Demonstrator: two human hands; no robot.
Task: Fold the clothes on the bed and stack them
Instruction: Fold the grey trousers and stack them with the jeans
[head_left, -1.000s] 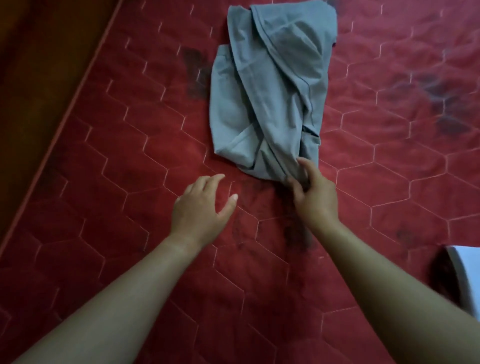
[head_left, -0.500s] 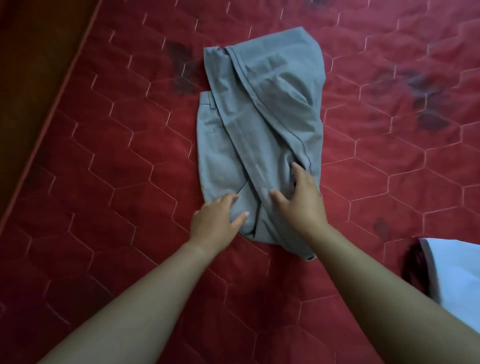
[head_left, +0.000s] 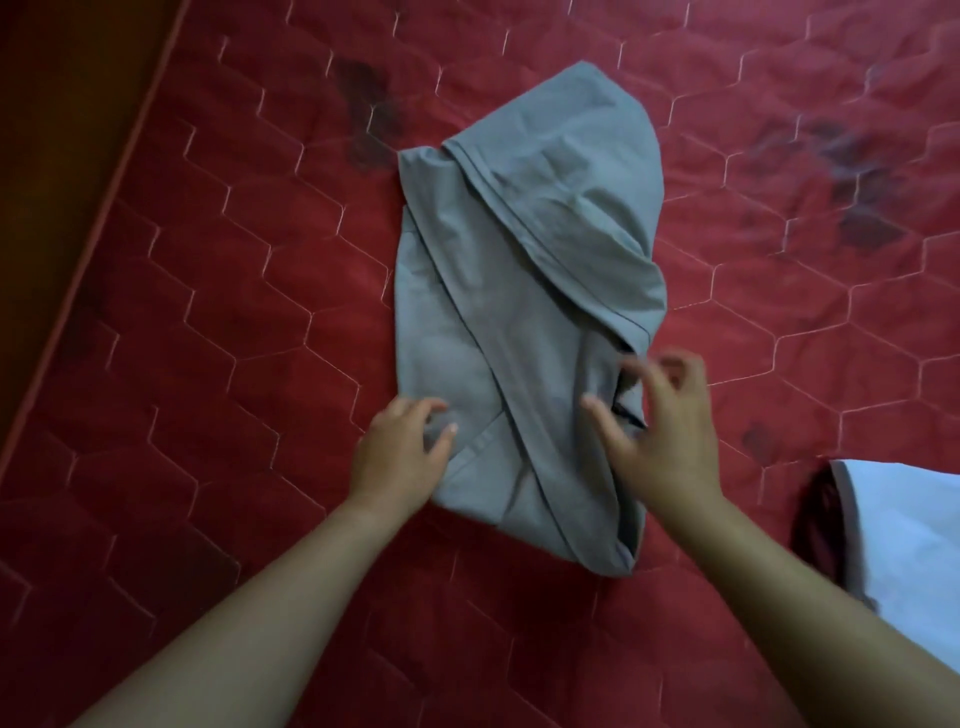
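A grey garment lies loosely folded lengthways on the red quilted bed, with creased flaps crossing over its middle. My left hand rests on the garment's near left edge, fingers curled against the cloth. My right hand hovers over the near right edge, fingers spread and blurred; I cannot see cloth pinched in it.
A pale blue-white piece of clothing lies at the right edge, beside something dark. The bed's left edge runs diagonally, with dark wood floor beyond it. Dark stains mark the cover.
The garment now lies nearer to me. My left hand went from the bare cover onto its left edge. My right hand let go of the near corner and lifted over the right side.
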